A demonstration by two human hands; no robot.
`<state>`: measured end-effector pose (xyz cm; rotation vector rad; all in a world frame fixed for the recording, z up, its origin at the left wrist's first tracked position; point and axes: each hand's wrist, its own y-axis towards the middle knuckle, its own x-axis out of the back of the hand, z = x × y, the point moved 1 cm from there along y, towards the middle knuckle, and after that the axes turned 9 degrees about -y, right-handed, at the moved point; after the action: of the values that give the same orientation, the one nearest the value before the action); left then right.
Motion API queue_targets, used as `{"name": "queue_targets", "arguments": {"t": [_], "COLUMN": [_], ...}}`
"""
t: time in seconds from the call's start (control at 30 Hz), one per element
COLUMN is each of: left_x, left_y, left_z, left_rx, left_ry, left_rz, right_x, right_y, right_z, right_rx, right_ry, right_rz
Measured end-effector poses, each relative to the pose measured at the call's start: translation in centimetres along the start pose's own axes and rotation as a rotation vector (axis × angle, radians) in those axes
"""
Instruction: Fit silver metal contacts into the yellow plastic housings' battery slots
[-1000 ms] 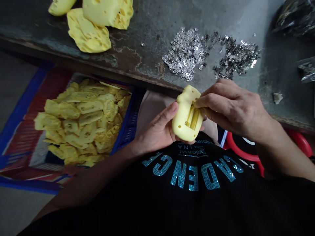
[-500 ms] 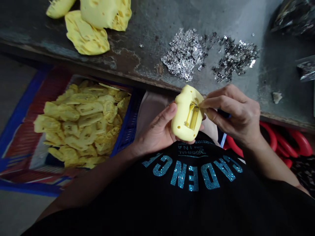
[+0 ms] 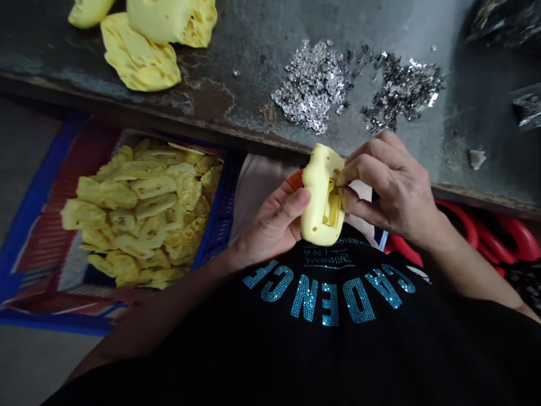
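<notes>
A pale yellow plastic toy shell [image 3: 315, 194] with a slot-shaped battery compartment sits in my left hand [image 3: 276, 220], thumb on its near side and fingers behind it. It is tilted, with the compartment side facing right. My right hand [image 3: 386, 186] has thumb and forefinger pinched together at the upper part of the compartment. Whatever those fingertips hold is too small and covered to make out. Just beyond on the bench lie two heaps of small shiny metal contact pieces, a left heap [image 3: 310, 84] and a right heap [image 3: 401, 90].
More yellow shells [image 3: 141, 51] lie at the bench's upper left. Below them stands a blue and red crate [image 3: 54, 225] full of yellow parts [image 3: 147, 214]. Clear bags [image 3: 507, 25] of metal pieces rest at upper right. Red rings [image 3: 502, 237] are under the bench edge [image 3: 486, 200].
The shell has turned in my left hand, its compartment side now angled more to the right. My right fingertips have moved left, further over the compartment. An orange patch now shows behind the shell.
</notes>
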<state>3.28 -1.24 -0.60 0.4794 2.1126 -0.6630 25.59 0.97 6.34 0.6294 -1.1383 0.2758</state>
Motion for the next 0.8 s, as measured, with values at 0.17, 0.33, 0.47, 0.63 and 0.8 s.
{"name": "queue_targets", "arguments": {"t": [0.17, 0.33, 0.47, 0.63, 0.8], "left_x": [0.0, 0.1, 0.5, 0.6, 0.3], "left_y": [0.2, 0.2, 0.0, 0.0, 0.2], "left_z": [-0.3, 0.0, 0.1, 0.0, 0.1], "left_rx": [0.066, 0.033, 0.029, 0.041, -0.008], "left_ry": [0.009, -0.008, 0.028, 0.044, 0.049], "left_rz": [0.068, 0.074, 0.028, 0.014, -0.036], "right_x": [1.1, 2.2, 2.2, 1.8, 1.5], "right_y": [0.3, 0.7, 1.0, 1.0, 0.9], "right_z": [-0.5, -1.1, -1.2, -0.8, -0.5], "right_rx": [-0.02, -0.086, -0.098, -0.052, 0.037], "right_ry": [0.102, 0.225, 0.22, 0.137, -0.06], "right_rz": [0.03, 0.136, 0.151, 0.117, 0.085]}}
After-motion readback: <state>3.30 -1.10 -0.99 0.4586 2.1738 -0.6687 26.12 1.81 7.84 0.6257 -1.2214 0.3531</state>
